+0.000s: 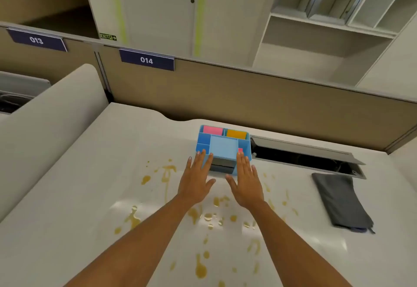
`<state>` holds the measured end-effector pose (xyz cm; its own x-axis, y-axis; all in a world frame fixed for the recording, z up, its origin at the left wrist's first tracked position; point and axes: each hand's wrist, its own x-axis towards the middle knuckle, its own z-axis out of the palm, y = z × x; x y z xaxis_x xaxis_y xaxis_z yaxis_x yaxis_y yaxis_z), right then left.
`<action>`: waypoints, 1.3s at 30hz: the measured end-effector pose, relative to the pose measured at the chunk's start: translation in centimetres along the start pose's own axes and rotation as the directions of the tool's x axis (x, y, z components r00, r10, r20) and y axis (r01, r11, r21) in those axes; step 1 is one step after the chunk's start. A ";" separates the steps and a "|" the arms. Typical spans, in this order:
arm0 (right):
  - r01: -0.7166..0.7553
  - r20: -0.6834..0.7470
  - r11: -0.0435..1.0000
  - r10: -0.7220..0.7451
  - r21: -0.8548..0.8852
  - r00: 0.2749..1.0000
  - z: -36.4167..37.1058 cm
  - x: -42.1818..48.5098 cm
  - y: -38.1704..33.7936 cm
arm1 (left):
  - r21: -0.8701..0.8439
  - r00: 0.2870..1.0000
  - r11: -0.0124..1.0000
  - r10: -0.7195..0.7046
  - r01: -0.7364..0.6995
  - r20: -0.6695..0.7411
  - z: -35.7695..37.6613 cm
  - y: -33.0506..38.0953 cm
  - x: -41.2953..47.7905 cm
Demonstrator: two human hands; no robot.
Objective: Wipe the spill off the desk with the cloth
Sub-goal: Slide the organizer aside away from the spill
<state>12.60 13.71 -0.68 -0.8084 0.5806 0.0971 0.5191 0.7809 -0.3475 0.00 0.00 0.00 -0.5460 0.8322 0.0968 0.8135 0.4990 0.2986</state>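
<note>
Spill (200, 216): amber-brown drops and streaks scattered over the near and middle part of the white worktop (67, 196), from the near edge out toward the blue organizer; some puddles shine with glare.
Forearms: both reach from the near edge out over the spill, covering part of it.
Left hand (195, 181): flat and spread, palm down, fingers straight, nothing held in its grip; fingertips lie at the near left edge of the organizer.
Right hand (246, 184): likewise flat and wide open, holding nothing; fingertips at the organizer's near right edge.
Cloth (340, 201): dark grey, folded, lying on the worktop to the right, well apart from both hands and just right of the outermost drops.
Desk organizer (223, 149): light blue plastic, several compartments, standing between the hands and the far partition, right at the far edge of the spill; a pink pad (212, 130) and an orange pad (236, 134) sit in its far compartments, a pale blue block in the middle.
Cable hatch (304, 155): open slot in the worktop, right of the organizer, far from the cloth, its lid raised.
Partition (248, 97): tan panel along the far edge.
Labels: navy plate reading "014" (146, 60); another reading "013" (36, 40) further left.
Sign: green "EXIT" with arrow (108, 36) beyond the partition, by a white door.
Shelving (327, 27): white open shelves, far right.
</note>
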 end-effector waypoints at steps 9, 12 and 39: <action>-0.016 0.056 0.992 0.023 -0.127 0.998 1.3 0.7 -0.1 | 0.191 0.999 0.981 0.037 -0.034 -0.013 1.1 -2.1 4.3; -0.026 0.068 0.992 0.034 -0.124 0.997 1.4 0.6 -0.2 | 0.222 0.998 0.973 0.053 -0.060 0.036 1.6 -2.7 5.3; 0.095 0.064 0.959 -0.080 -0.268 0.995 2.6 0.7 -3.5 | -0.260 0.982 0.966 -0.058 0.010 -0.178 -2.3 -8.1 1.4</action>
<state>9.52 10.75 -1.83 -0.8636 0.5001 0.0643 0.4956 0.8654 -0.0737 -7.78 -3.38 -0.11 -0.6191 0.7457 0.2464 0.7280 0.4271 0.5363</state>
